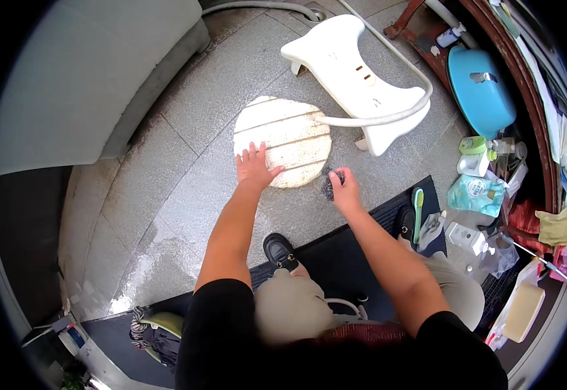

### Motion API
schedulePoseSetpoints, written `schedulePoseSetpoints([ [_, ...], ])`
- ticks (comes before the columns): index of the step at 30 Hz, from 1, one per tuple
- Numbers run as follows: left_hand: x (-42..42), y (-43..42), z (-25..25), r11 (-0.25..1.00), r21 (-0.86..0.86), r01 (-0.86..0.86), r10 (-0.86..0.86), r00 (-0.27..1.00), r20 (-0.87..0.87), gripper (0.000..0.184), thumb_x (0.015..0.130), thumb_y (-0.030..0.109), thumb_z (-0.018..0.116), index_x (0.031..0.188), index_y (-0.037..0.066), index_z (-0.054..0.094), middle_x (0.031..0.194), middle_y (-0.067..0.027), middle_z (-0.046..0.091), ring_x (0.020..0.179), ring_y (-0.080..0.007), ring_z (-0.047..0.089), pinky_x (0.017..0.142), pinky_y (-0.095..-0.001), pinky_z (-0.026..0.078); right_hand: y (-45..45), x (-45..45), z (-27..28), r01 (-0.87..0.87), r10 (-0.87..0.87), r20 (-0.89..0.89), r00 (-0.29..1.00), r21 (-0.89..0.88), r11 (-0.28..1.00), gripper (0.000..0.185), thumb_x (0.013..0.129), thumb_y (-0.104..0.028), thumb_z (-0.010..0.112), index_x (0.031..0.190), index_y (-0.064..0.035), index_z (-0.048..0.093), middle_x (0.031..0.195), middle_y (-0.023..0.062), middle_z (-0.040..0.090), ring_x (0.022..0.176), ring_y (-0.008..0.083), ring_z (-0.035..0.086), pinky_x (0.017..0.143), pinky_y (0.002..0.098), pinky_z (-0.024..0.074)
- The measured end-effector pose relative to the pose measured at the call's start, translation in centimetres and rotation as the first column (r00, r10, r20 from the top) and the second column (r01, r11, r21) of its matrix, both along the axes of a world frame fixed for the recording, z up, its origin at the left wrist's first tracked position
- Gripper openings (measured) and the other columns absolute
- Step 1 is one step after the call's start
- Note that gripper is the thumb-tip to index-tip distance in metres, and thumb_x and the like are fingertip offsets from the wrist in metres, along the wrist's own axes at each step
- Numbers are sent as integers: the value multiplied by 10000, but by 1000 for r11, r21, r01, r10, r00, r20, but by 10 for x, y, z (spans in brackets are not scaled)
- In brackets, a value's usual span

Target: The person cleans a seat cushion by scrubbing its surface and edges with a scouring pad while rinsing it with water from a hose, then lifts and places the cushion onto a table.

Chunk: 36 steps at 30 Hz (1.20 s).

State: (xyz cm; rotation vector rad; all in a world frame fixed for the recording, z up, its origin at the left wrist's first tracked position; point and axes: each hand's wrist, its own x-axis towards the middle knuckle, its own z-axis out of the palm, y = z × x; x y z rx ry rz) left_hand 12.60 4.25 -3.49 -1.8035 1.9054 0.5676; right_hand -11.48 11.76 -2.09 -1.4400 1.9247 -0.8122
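A round cream mat (pixel 288 155) with a bumpy surface and dark parallel lines lies flat on the wet tiles. My left hand (pixel 255 168) rests on its lower-left edge, fingers spread. Just off the mat's lower-right side, my right hand (pixel 345 188) grips a dark, mesh-like scouring pad (pixel 328 186), partly covered by the fingers. A pale hose (pixel 368 121) crosses a white plastic stool (pixel 361 75), and its end reaches the mat's right edge.
A blue basin (pixel 481 91) leans at a wooden rack on the right. Below it stand bottles, a teal pouch (pixel 476 195) and a green brush (pixel 417 214). A black mat (pixel 348 260) lies under my feet. A grey wall (pixel 88 84) bounds the left.
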Motion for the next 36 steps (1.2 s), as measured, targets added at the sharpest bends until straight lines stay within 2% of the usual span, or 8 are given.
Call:
schedulePoseSetpoints([
  [6,77,137,44,999,2,-38,38,999,-11,762,879,571,557,1492,175,340,1588,-129,217,1392,-331,355,1157,-531,216,25,-24,42,373,-475,367,800,315,873,362,920,-362,619,1128,-70,568,983,180,660,882,309,630,811,403,488],
  [14,178,238,143,952,-174,-253,276,954,118,605,827,466,677,1348,186,550,1564,-134,271,1413,-292,316,1154,-529,227,61,-10,145,195,-421,768,482,374,906,518,847,-266,714,1286,-103,492,1073,58,638,840,159,597,643,342,441],
  [20,204,249,161,903,-261,-342,376,922,92,590,822,431,688,1334,164,567,1551,-145,298,1406,-297,328,1148,-520,248,91,-4,131,176,-576,622,530,583,793,502,895,-180,620,1357,-172,424,1229,82,569,994,223,580,822,482,470],
  [23,205,226,150,941,-235,-244,278,953,124,617,824,415,691,1368,173,529,1555,-145,287,1425,-303,284,1149,-518,246,93,12,96,209,-649,630,427,630,748,512,919,-171,591,1392,-192,396,1228,95,564,1010,239,585,811,537,495],
  [25,198,198,140,943,-327,-57,96,990,104,644,812,365,706,1390,166,500,1537,-163,310,1398,-326,326,1140,-488,278,88,33,82,218,-633,546,549,638,739,486,907,-173,601,1363,-172,435,1224,99,576,1029,261,587,793,517,507],
  [28,172,151,116,910,-361,203,-196,979,55,676,813,329,711,1407,122,465,1539,-148,310,1414,-324,299,1158,-474,250,76,51,39,200,-483,406,776,568,799,459,862,-198,652,1291,-112,515,1201,157,602,1050,318,601,821,463,524],
  [30,150,122,83,888,-384,251,-278,960,-16,700,814,335,710,1417,98,443,1542,-144,304,1424,-324,280,1165,-468,236,62,58,14,53,-61,7,998,414,909,439,822,-198,686,1228,-86,563,1159,199,611,1049,367,602,874,437,508],
  [36,83,46,7,862,-382,334,-421,891,-171,756,837,380,683,1452,61,379,1577,-131,226,1461,-305,197,1181,-456,196,-11,49,-38,-51,67,-125,990,127,991,267,784,-186,685,1024,-82,638,1041,186,611,1050,368,573,915,429,471],
])
